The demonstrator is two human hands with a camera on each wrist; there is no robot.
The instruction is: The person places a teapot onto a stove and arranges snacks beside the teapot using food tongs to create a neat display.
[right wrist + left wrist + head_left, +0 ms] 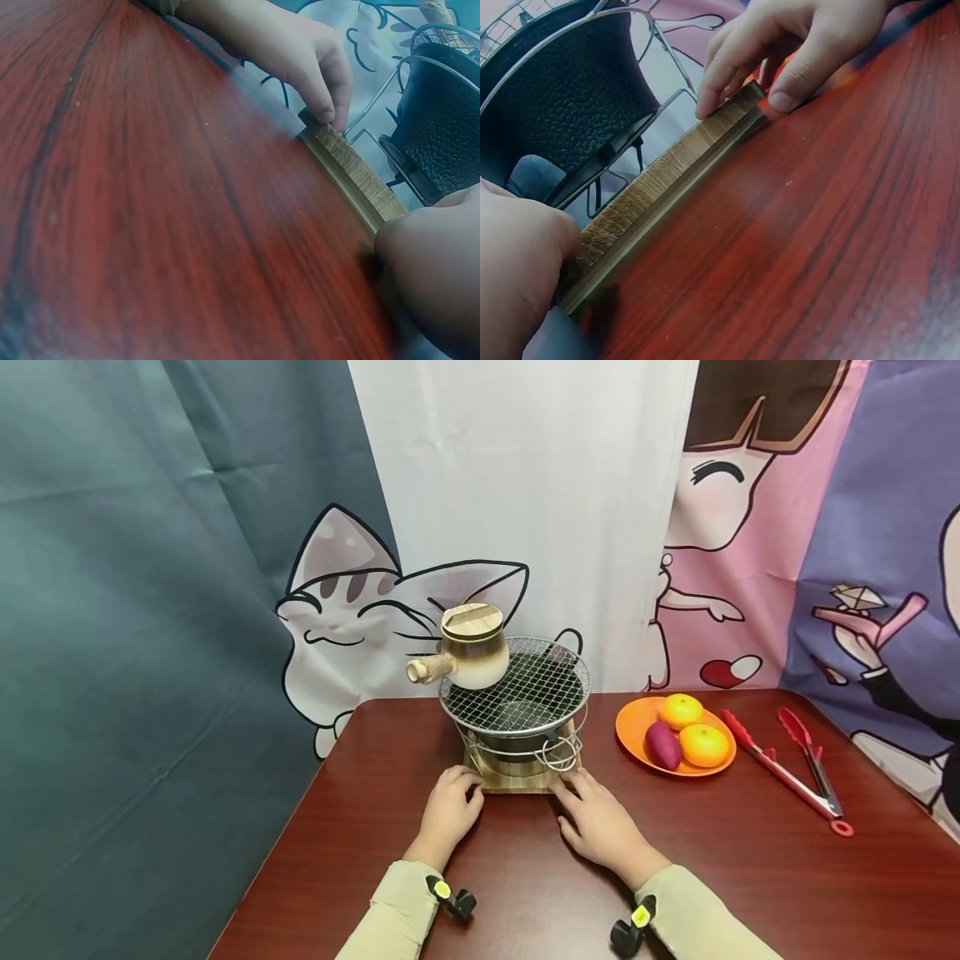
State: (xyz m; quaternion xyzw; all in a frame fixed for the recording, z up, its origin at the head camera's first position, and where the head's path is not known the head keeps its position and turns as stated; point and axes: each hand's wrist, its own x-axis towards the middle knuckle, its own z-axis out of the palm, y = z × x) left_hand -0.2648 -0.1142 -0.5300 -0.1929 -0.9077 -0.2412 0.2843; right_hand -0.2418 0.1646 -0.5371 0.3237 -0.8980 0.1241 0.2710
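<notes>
A small black tabletop stove [577, 90] stands on a square wooden board [517, 784]. Over it lies a round wire grill [543, 689] in a metal frame. A clay side-handled teapot [477, 658] with a wooden lid sits at the grill's left, its handle pointing left. My left hand [452, 803] holds the board's near left corner, thumb at the front edge and fingers along the side. At the near right corner, my right hand [600, 820] grips the board likewise; its thumb and fingers show in the left wrist view. Some fingertips are hidden.
Right of the stove, an orange plate [630, 727] bears two oranges [703, 745] and a purple sweet potato [663, 746]. Red-tipped tongs [798, 783] lie spread beyond it. The reddish-brown table [525, 877] ends at a printed curtain [540, 485] behind.
</notes>
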